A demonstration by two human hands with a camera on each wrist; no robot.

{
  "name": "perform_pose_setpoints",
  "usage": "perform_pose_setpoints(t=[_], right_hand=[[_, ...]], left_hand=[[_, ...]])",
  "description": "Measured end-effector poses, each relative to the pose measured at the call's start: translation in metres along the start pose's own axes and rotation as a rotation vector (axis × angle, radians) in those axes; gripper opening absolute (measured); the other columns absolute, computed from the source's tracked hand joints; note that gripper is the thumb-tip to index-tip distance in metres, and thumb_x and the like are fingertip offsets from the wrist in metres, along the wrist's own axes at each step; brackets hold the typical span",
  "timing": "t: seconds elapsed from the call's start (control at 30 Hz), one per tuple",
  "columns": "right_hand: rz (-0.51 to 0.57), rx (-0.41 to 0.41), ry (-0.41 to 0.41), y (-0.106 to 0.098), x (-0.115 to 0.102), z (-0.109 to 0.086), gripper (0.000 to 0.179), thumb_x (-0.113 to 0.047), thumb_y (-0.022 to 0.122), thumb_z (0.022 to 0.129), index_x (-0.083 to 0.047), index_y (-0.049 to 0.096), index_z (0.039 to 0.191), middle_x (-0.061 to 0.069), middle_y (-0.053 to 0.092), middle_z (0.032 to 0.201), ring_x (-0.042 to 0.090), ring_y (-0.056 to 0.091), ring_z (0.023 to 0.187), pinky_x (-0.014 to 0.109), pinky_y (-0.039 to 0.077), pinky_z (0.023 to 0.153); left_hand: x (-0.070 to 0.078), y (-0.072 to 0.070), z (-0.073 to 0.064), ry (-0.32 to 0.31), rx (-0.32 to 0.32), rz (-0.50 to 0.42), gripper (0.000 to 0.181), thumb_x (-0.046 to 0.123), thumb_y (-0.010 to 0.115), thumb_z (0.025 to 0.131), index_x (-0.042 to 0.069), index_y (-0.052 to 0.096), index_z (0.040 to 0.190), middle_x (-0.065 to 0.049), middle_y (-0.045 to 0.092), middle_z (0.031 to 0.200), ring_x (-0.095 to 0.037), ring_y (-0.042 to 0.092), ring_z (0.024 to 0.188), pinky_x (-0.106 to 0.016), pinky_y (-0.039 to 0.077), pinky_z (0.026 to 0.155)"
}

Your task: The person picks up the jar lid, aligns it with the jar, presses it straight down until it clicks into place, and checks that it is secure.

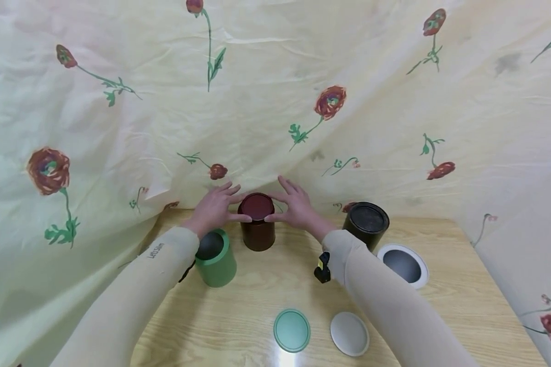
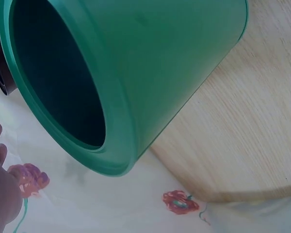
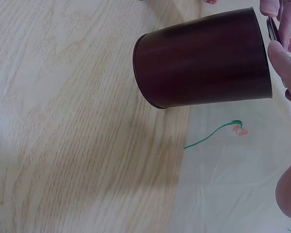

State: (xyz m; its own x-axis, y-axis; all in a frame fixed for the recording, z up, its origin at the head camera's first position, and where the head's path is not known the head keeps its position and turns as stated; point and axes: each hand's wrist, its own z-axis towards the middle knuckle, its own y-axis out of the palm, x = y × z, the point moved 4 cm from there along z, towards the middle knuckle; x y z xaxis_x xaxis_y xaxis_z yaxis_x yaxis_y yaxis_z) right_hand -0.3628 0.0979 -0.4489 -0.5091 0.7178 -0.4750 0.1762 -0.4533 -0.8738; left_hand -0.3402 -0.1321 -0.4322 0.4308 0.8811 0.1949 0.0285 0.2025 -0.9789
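A dark red can stands upright at the back of the table. Its round dark red lid is held at the edges between my two hands. My left hand grips the left side, thumb toward me; my right hand grips the right side likewise. In the right wrist view, a narrow gap separates the lid from the can's rim. Below my left wrist is an uncovered green can, which fills much of the left wrist view and hides most of the hand there.
A black can with a black top stands at the right, partly behind my right forearm. Near it is an uncovered white-rimmed can. A green lid and a white lid lie at the front. Flowered cloth hangs behind the table.
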Motion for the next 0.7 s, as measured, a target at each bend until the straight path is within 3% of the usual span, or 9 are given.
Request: perform_pose_setpoints(t=[0.23, 0.7], right_hand=[[0.002, -0.006, 0.003, 0.0053, 0.0053, 0.0031, 0.075, -0.047, 0.086, 0.090, -0.017, 0.060, 0.155, 0.019, 0.012, 0.178, 0.043, 0.004, 0.165, 0.068, 0.005, 0.129], [-0.024, -0.041, 0.025, 0.0011, -0.0004, 0.0057, 0.072, -0.048, 0.084, 0.092, -0.018, 0.062, 0.153, 0.025, 0.017, 0.176, 0.045, 0.007, 0.164, 0.069, 0.007, 0.129]], left_hand=[[-0.0017, 0.0036, 0.0025, -0.004, -0.010, 0.022, 0.082, 0.064, 0.077, 0.090, 0.016, 0.059, 0.154, -0.017, 0.045, 0.165, -0.042, 0.031, 0.159, -0.060, 0.024, 0.129], [-0.0037, 0.0040, 0.0049, -0.030, -0.044, -0.024, 0.080, 0.061, 0.079, 0.090, 0.016, 0.060, 0.154, -0.018, 0.046, 0.165, -0.043, 0.032, 0.158, -0.061, 0.026, 0.129]])
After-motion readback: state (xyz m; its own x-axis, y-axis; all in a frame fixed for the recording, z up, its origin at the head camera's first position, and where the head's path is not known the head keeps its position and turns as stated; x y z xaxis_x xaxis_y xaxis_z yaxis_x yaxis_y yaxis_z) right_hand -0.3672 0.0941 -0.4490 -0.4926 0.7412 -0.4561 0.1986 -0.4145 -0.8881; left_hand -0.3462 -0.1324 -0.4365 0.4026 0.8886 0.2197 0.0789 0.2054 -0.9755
